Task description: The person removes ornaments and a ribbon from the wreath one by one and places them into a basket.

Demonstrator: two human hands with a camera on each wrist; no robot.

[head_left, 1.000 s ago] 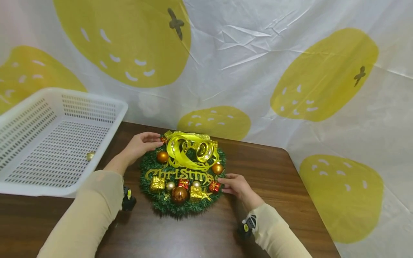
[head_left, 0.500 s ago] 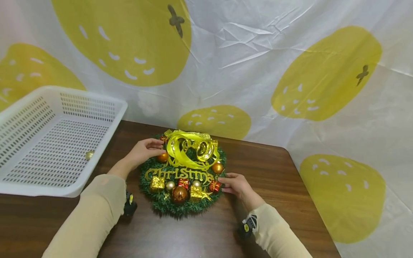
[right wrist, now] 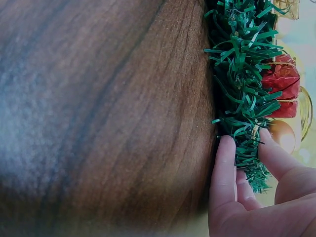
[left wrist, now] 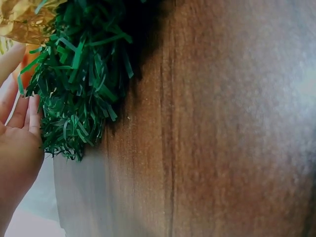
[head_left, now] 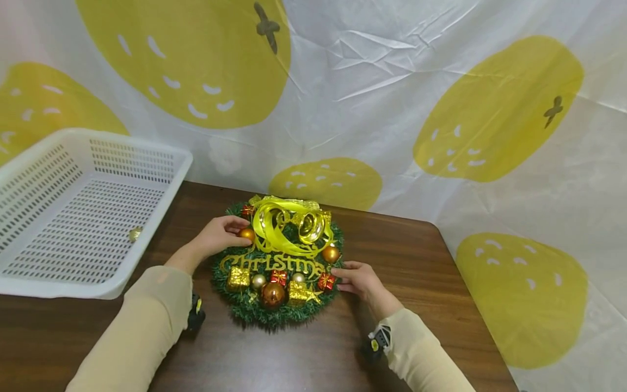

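A green Christmas wreath lies flat on the table, with gold "Christmas" lettering, a yellow ribbon, baubles and small wrapped gift ornaments. My left hand is at its left side, thumb and fingers on either side of an orange bauble. In the left wrist view the fingers lie along the tinsel's outer edge, and the bauble is mostly hidden. At the right edge my right hand pinches the wreath's rim near a red gift ornament; the right wrist view shows thumb and fingers around the tinsel.
To the left stands a white perforated plastic basket with a small gold item inside. The brown wooden table ends at the back against a white curtain printed with yellow fruit shapes.
My left hand has slid from the red gift ornament at the wreath's upper left down to the orange bauble. The right hand and the wreath stay in place.
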